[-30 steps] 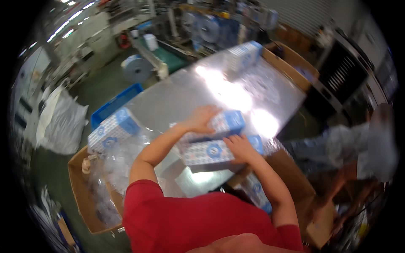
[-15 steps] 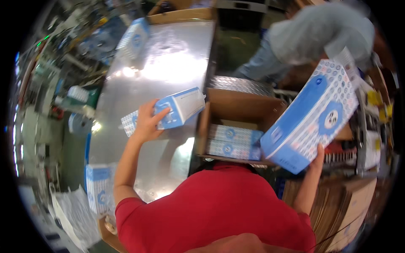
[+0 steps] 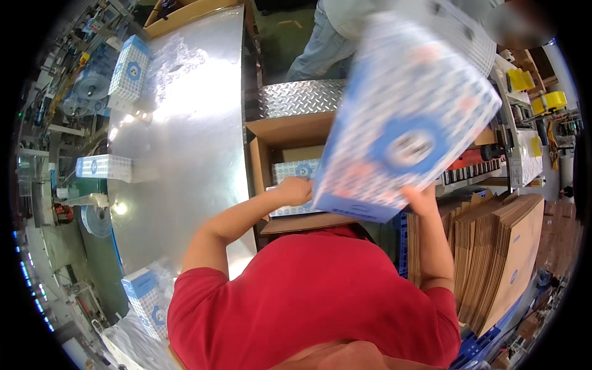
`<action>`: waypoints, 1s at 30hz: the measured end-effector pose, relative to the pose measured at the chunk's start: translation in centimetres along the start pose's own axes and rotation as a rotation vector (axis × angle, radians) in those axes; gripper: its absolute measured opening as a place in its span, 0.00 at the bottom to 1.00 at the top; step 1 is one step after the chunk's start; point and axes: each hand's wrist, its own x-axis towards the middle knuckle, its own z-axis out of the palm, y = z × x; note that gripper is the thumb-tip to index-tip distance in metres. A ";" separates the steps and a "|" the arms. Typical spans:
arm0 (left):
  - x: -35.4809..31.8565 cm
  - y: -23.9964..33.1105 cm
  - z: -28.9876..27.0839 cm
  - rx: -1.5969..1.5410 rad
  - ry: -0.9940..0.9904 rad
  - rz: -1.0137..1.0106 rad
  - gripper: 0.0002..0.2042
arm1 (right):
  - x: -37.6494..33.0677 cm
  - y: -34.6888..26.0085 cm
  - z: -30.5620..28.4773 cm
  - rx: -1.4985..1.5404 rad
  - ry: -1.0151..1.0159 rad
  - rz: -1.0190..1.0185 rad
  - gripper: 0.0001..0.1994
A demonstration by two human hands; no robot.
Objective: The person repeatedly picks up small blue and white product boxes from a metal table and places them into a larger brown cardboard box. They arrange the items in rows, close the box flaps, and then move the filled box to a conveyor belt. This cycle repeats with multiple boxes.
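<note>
My right hand (image 3: pixel 422 198) grips the underside of a large blue-and-white patterned pack (image 3: pixel 407 117), holding it tilted above an open cardboard carton (image 3: pixel 290 132). The pack is blurred and hides most of the carton's right side. My left hand (image 3: pixel 296 191) is inside the carton by the large pack's lower left corner, fingers curled on a smaller blue-and-white pack (image 3: pixel 288 211). Another such pack (image 3: pixel 297 169) lies deeper in the carton.
A shiny steel table (image 3: pixel 185 123) lies to the left, with packs at the far end (image 3: pixel 126 68), the left edge (image 3: pixel 102 166) and near me (image 3: pixel 148 299). Flat cardboard sheets (image 3: pixel 499 259) are stacked at the right. Another person (image 3: pixel 345 24) stands beyond the carton.
My left hand has moved from the table with the small pack to the carton. My right hand has swung the large pack from the right to over the carton.
</note>
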 end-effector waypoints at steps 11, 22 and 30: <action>-2.6 -0.9 4.3 0.053 0.482 0.077 0.13 | 15.4 21.1 8.6 -1.662 -0.544 -0.264 0.36; -3.1 -0.9 3.4 -0.026 0.486 0.015 0.18 | 21.0 29.6 10.6 -1.687 -0.783 -0.034 0.34; -18.6 -13.9 -7.2 0.461 1.312 -0.615 0.19 | 16.8 16.9 13.8 -1.505 -0.994 -0.062 0.28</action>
